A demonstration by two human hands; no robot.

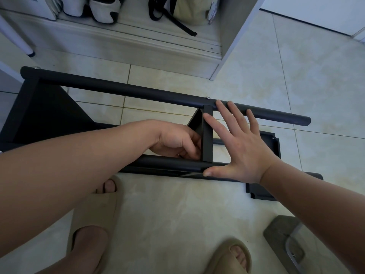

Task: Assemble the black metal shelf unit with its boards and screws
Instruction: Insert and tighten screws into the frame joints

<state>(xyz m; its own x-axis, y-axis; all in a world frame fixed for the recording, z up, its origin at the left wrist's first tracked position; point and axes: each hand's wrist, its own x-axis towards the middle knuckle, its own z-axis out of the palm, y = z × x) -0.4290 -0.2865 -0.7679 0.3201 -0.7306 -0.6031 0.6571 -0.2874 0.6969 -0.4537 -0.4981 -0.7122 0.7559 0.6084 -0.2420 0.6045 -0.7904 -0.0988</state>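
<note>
Shelf unit: black, lies on its side on the tiled floor, just ahead of the person's feet.
Far tube: runs left to right across the view; a silver screw sits in it directly above the middle board.
Near tube: roughly parallel to the far one, closer to the person.
Middle board: seen edge-on, spans from the far tube to the near tube.
Loose board: black panel flat on the floor at the right, partly under the near tube and the right forearm.
Left hand: at the left face of the middle board, by its joint with the near tube. Fingers curled against the board — whether they grip anything cannot be told.
Right hand: flat and spread, nothing gripped. Fingers reach onto the far tube, forefinger lies along the middle board's edge, thumb rests on the near tube.
Slippers: beige, on both feet, at the bottom edge.
Cabinet: white, open-fronted — holds shoes and a bag.
</note>
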